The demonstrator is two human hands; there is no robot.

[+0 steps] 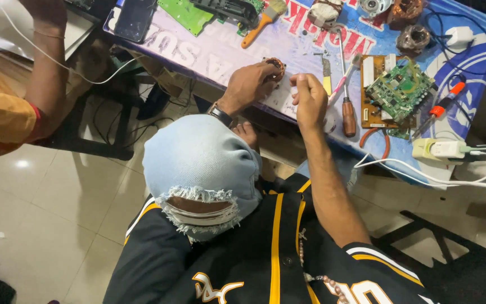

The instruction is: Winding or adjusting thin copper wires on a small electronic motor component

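Now the left hand (248,84) grips a copper coil (275,63) on the desk (220,53); right hand (309,97) fingers pinch something unseen, probably fine wire, calling for steady tension.

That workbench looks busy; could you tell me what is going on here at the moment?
A seated person works at the table edge. The left hand grips a small copper-wound motor part, while the right hand is closed just beside it, over a white sheet; whether it pinches anything I cannot tell. A screwdriver, green circuit board and paintbrush lie nearby. Another person's arm rests at the left.
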